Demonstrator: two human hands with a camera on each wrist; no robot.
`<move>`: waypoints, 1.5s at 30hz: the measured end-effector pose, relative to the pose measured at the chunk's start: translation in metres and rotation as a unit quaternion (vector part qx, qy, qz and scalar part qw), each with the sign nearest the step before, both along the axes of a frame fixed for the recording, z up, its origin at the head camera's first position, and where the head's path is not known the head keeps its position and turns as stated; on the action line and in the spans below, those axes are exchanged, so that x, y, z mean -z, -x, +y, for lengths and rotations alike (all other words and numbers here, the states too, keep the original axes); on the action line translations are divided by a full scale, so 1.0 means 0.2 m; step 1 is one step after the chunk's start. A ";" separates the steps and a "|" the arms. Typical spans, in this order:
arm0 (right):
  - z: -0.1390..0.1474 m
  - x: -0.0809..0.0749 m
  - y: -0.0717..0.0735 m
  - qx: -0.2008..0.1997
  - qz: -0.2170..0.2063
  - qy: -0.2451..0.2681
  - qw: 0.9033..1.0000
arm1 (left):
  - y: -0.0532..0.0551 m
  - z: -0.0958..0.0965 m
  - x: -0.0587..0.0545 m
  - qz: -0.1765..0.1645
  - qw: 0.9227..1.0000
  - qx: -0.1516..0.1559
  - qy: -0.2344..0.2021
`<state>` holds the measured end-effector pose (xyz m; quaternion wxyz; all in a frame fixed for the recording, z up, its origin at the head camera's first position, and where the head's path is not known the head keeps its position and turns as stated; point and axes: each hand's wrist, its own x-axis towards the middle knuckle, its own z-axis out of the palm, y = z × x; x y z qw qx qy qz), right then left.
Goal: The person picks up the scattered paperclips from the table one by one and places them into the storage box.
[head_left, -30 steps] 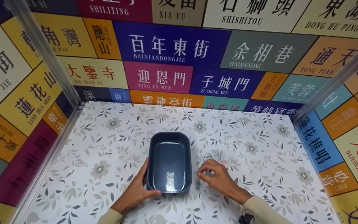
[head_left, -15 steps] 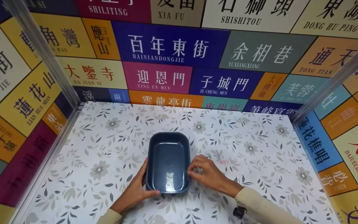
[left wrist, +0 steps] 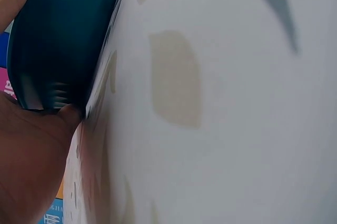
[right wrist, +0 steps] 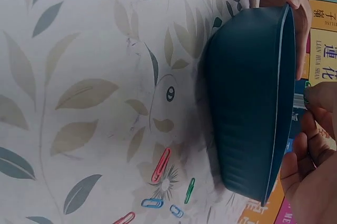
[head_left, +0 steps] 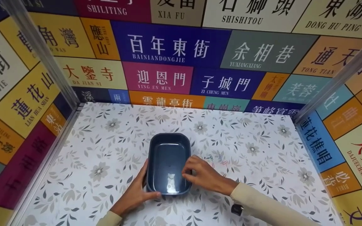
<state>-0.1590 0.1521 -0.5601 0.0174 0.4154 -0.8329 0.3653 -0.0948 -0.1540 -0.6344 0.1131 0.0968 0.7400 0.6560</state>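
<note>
A dark blue plastic container [head_left: 169,163] stands upright on the table. My left hand [head_left: 135,191] grips its near left corner, the thumb at the near end and the fingers along the left side. In the left wrist view that thumb [left wrist: 68,116] presses against the wall. My right hand [head_left: 207,175] is over the container's right rim, thumb and forefinger pinching a small green paper clip [right wrist: 307,84]; the clip is mostly hidden by the fingers. Several loose paper clips lie right of the container, among them a red one [right wrist: 161,165] and a green one [right wrist: 189,190].
The table [head_left: 105,144] has a white cover with a leaf and flower print. Panels with large printed characters [head_left: 171,44] rise at the back and both sides. A dark watch-like thing [head_left: 237,209] is on the right wrist.
My right hand has moved left from the tabletop to over the container's right rim, carrying the green paper clip. The left hand keeps its grip on the container.
</note>
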 end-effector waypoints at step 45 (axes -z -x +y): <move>-0.41 0.01 0.10 -0.114 0.030 -0.168 0.979 | 0.01 -0.01 0.00 0.005 0.999 0.022 -0.024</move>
